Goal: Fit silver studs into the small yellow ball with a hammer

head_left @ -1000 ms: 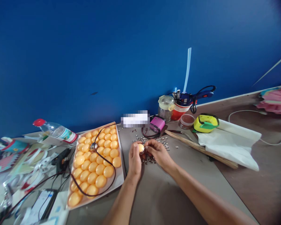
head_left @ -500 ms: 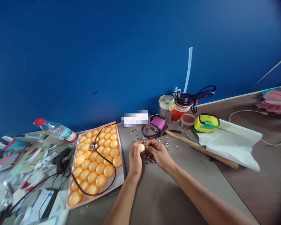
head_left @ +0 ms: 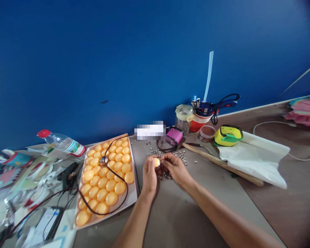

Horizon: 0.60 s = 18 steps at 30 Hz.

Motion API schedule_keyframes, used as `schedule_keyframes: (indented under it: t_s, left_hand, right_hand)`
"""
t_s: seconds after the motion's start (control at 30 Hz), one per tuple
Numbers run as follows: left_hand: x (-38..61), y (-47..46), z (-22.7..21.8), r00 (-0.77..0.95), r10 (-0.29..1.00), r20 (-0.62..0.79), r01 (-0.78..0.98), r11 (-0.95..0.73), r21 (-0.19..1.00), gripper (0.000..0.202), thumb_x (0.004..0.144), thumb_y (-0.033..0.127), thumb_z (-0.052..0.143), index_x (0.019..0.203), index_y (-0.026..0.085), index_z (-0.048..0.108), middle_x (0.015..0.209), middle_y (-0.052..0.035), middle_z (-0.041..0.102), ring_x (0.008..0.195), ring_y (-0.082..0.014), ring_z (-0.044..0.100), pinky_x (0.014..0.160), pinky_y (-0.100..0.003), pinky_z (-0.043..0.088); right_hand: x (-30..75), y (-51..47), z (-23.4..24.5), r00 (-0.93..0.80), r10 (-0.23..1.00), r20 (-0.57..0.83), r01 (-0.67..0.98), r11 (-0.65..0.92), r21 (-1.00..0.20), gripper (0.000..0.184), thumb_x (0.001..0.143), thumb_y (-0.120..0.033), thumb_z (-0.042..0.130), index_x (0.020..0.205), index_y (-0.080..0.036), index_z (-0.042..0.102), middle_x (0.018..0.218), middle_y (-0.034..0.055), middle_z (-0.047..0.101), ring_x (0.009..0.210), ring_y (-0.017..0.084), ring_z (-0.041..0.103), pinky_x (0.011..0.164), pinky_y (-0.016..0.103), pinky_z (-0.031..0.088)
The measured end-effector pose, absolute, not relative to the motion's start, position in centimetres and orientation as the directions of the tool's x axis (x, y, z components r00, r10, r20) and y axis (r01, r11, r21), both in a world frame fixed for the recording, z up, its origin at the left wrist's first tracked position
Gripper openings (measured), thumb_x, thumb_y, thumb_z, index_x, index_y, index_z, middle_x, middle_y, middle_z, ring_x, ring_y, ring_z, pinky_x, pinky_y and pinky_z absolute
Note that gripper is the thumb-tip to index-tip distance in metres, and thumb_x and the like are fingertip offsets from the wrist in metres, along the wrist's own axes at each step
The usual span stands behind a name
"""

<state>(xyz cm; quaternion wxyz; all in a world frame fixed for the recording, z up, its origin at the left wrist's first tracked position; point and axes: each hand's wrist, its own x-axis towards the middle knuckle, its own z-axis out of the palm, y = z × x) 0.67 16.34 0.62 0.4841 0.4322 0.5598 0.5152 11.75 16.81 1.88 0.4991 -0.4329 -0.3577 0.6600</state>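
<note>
My left hand [head_left: 150,177] is closed around a pale orange ball [head_left: 157,163], which looks like a ping-pong ball with shiny silver bits along its lower edge. Thumb and fingers of my right hand [head_left: 177,170] are pinched together against the ball's right side; whatever they hold is too small to make out. Small silver beads or studs [head_left: 181,157] lie scattered on the grey mat [head_left: 175,220] around and behind both hands. To the left, a shallow white box [head_left: 134,193] holds rows of orange balls [head_left: 111,198]. One silver-covered ball [head_left: 103,161] sits among them, beside a dark cord [head_left: 121,179].
Behind the hands are a purple object [head_left: 174,136], a lidded jar [head_left: 184,119] and a red-and-white tub [head_left: 200,122]. Wooden sticks [head_left: 222,164], a yellow tape measure-like item [head_left: 227,135] and white sheet [head_left: 253,158] lie right. A bottle [head_left: 69,146] and clutter fill the left.
Almost nothing differs. The orange ball has turned slightly in my left hand, and my right fingertips have shifted very little against its side.
</note>
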Motion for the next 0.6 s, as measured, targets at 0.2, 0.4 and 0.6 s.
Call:
schedule_keyframes:
  t_s: [0.2,0.4,0.6]
  left_hand:
    - [0.69,16.35,0.68,-0.15,0.984,-0.099,-0.021,0.097,0.995,0.044,0.081,0.054,0.044,0.091,0.015,0.061,0.075,-0.0036,0.06,0.066,-0.0148,0.054,0.059,-0.025,0.044]
    - [0.72,16.34,0.51,-0.151,0.983,-0.101,-0.025,0.098,0.995,0.044,0.081,0.055,0.045,0.091,0.015,0.061,0.075,-0.0035,0.061,0.067,-0.0154,0.055,0.061,-0.025,0.044]
    - [0.81,16.39,0.47,-0.158,0.983,-0.097,-0.027,0.094,0.995,0.045,0.08,0.055,0.045,0.092,0.015,0.062,0.076,-0.0044,0.061,0.069,-0.0162,0.056,0.061,-0.026,0.045]
  right_hand:
    - [11.75,16.79,2.03,-0.109,0.969,-0.224,-0.327,-0.248,-0.912,0.016,0.069,-0.033,0.058,0.074,-0.02,0.051,0.05,-0.0044,0.056,0.042,0.01,0.047,0.041,0.021,0.03]
    - [11.79,16.74,2.25,-0.115,0.968,-0.223,-0.332,-0.249,-0.91,0.016,0.069,-0.034,0.058,0.072,-0.02,0.051,0.05,-0.0044,0.056,0.042,0.009,0.047,0.041,0.021,0.03]
    - [11.77,16.71,2.3,-0.1,0.967,-0.233,-0.313,-0.253,-0.915,0.015,0.07,-0.033,0.057,0.071,-0.02,0.05,0.048,-0.0048,0.054,0.04,0.009,0.044,0.039,0.021,0.03]
